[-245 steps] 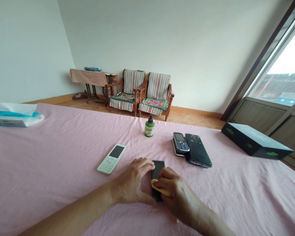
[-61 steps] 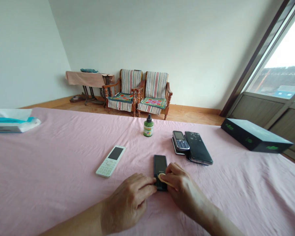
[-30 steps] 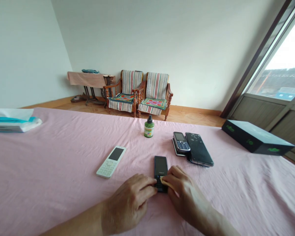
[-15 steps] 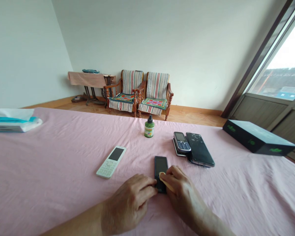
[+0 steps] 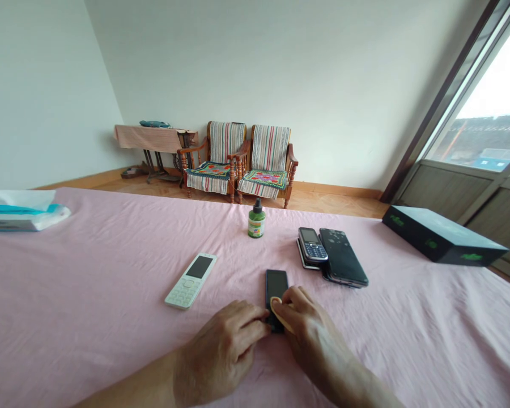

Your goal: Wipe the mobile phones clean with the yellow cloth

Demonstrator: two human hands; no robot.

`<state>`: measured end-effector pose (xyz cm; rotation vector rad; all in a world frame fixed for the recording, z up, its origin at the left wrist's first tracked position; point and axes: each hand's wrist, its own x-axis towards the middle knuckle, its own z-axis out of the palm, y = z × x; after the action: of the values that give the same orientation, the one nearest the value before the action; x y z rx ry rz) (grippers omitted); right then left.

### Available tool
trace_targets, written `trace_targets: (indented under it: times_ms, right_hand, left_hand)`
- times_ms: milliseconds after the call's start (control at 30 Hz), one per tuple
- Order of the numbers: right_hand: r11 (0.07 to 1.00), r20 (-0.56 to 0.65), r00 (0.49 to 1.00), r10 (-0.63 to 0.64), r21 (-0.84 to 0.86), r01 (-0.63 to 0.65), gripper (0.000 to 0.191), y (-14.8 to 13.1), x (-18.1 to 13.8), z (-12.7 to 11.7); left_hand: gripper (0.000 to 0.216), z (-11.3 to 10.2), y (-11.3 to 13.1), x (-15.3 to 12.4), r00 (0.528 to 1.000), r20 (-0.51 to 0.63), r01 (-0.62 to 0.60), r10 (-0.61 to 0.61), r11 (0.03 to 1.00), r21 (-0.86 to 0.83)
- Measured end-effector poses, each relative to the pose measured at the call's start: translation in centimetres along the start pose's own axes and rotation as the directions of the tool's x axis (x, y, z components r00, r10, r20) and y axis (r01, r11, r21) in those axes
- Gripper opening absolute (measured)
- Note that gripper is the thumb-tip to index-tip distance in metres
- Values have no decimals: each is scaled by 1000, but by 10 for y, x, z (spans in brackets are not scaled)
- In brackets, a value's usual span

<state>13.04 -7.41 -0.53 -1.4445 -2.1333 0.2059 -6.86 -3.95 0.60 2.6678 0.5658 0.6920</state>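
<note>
A small black phone (image 5: 276,283) lies flat on the pink cloth (image 5: 89,272) in front of me. My left hand (image 5: 221,345) rests beside its near end, fingers curled, fingertips pressed against the phone's left edge. My right hand (image 5: 306,331) is closed on a small yellow pad (image 5: 277,309), which it presses onto the phone's face. A green bottle with a black cap (image 5: 256,219) stands upright just beyond.
A white keypad phone (image 5: 191,272) lies to the left. A stack of dark phones (image 5: 331,255) sits to the right. A black box (image 5: 444,242) is at the far right, a tissue pack (image 5: 19,209) at the far left. Two chairs stand by the wall.
My right hand has slid the yellow pad a little up the phone's face over the last second. My left hand has stayed against the phone's edge.
</note>
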Motion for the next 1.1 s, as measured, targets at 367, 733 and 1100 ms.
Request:
trace_targets:
  times_ms: [367, 733, 1100]
  right_hand:
    - [999, -15, 1000, -2, 39, 2, 27, 2, 1, 5]
    - [994, -29, 999, 45, 103, -42, 28, 3, 3, 5]
    - [994, -22, 999, 49, 101, -46, 27, 3, 5, 7]
  left_hand:
    - [38, 0, 0, 0, 1000, 18, 18, -18, 1000, -13]
    - [37, -1, 1, 1, 1000, 23, 21, -20, 999, -39]
    - [34, 3, -2, 0, 998, 54, 45, -42, 998, -48]
